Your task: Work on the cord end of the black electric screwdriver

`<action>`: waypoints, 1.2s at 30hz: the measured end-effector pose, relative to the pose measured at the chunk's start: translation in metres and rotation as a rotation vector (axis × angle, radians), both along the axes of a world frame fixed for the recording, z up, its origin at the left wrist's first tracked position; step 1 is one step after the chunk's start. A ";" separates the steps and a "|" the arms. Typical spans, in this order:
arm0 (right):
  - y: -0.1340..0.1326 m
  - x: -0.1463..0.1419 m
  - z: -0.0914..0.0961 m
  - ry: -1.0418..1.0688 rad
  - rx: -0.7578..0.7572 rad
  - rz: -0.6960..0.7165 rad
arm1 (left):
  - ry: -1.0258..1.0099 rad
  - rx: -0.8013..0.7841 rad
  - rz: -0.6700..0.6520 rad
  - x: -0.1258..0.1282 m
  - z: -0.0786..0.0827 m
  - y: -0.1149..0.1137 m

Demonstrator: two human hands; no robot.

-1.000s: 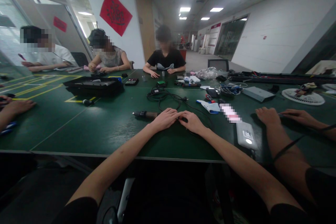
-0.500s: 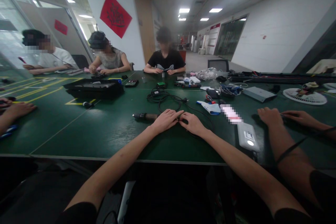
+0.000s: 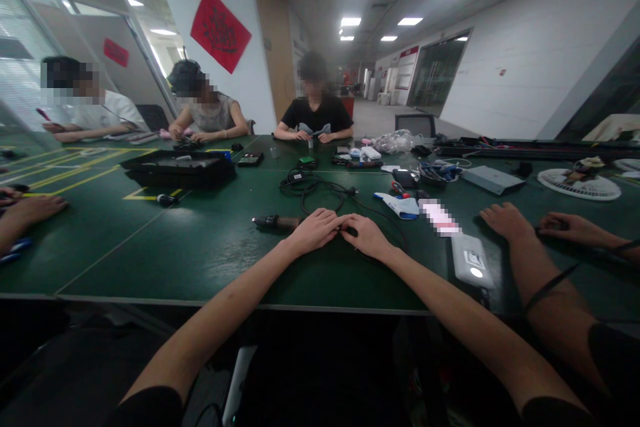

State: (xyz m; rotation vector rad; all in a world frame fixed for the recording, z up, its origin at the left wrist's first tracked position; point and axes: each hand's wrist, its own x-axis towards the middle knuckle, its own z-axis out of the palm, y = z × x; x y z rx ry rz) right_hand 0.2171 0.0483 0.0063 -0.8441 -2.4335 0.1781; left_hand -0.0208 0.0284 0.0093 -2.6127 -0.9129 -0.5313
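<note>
A dark, pen-thick electric screwdriver (image 3: 286,223) with a metal tip lies on the green table, pointing left. My left hand (image 3: 316,231) is closed over its rear part, which is hidden under the palm and fingers. Touching the left fingertips, my right hand (image 3: 367,236) is curled in a pinch at the tool's back end. A small dark bit shows between its thumb and forefinger; I cannot make out what it is. A black power cord (image 3: 320,180) lies coiled just beyond both hands, and its plug (image 3: 353,191) rests on the table.
A black tray (image 3: 180,170) stands at left. To the right lie a white-blue packet (image 3: 400,205), a white power bank (image 3: 473,260) and a white fan grille (image 3: 580,183). A co-worker's hands (image 3: 510,221) rest at right; other people sit across the table (image 3: 165,267).
My right fingers have closed in against my left fingertips, and the left forefinger no longer sticks out. At right, the co-worker's hands have shifted slightly. The screwdriver stays put.
</note>
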 end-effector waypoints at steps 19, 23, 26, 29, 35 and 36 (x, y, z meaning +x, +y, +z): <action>-0.003 -0.002 0.003 -0.040 0.011 -0.049 | 0.009 0.020 0.055 0.004 0.001 0.001; -0.004 -0.002 0.005 -0.070 0.032 -0.072 | 0.006 0.016 0.045 0.004 0.002 0.001; -0.005 -0.003 0.005 -0.065 0.036 -0.078 | 0.015 0.007 0.011 0.002 0.003 -0.001; -0.006 -0.004 0.005 -0.059 0.031 -0.077 | 0.011 0.008 0.030 0.001 0.004 -0.002; -0.005 -0.004 0.003 -0.068 0.050 -0.088 | 0.019 -0.014 0.022 0.000 0.003 0.000; -0.004 -0.004 0.003 -0.071 0.056 -0.089 | 0.023 -0.016 0.013 0.000 0.002 0.000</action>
